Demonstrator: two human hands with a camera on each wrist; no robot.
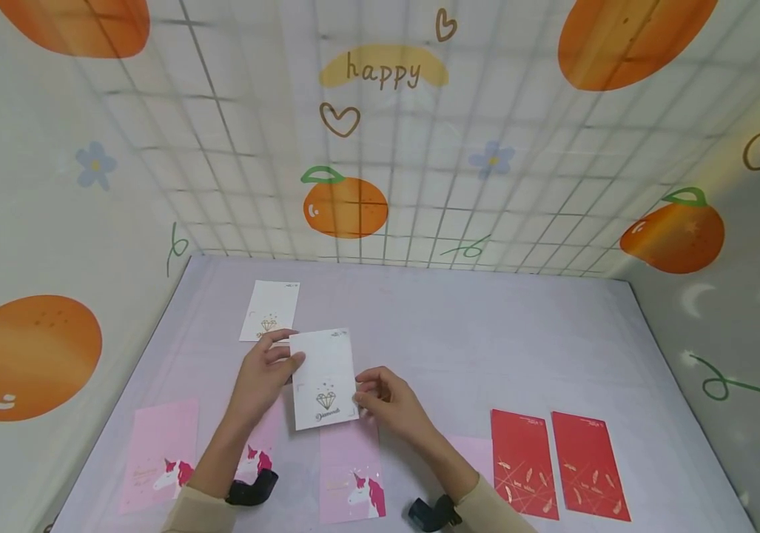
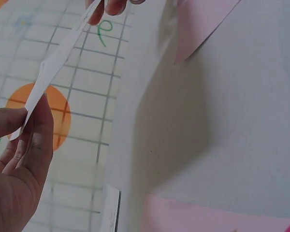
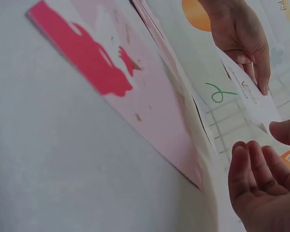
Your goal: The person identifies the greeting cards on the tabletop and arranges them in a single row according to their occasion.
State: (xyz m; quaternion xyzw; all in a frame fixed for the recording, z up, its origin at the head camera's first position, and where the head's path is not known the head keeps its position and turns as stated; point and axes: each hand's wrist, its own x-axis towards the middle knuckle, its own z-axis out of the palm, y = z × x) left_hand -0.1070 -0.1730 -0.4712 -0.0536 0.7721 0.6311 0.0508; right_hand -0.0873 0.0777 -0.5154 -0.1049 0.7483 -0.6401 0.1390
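A white card with a gold diamond print (image 1: 323,370) is held up over the table. My left hand (image 1: 261,379) pinches its left edge, thumb on the front and fingers behind, as the left wrist view also shows. At the card's lower right edge is my right hand (image 1: 398,409), its thumb tip right at the edge. In the right wrist view its fingers (image 3: 253,166) curve loosely, with a gap between them and the thumb. A second white card (image 1: 270,307) lies flat behind my left hand, its lower edge partly covered by my fingers.
Pink unicorn cards lie along the front: one at far left (image 1: 158,451), one partly under my left forearm (image 1: 263,437), one in the middle (image 1: 351,474), one behind my right forearm (image 1: 474,453). Two red cards (image 1: 525,463) (image 1: 590,465) lie at right. Patterned cloth walls enclose the table.
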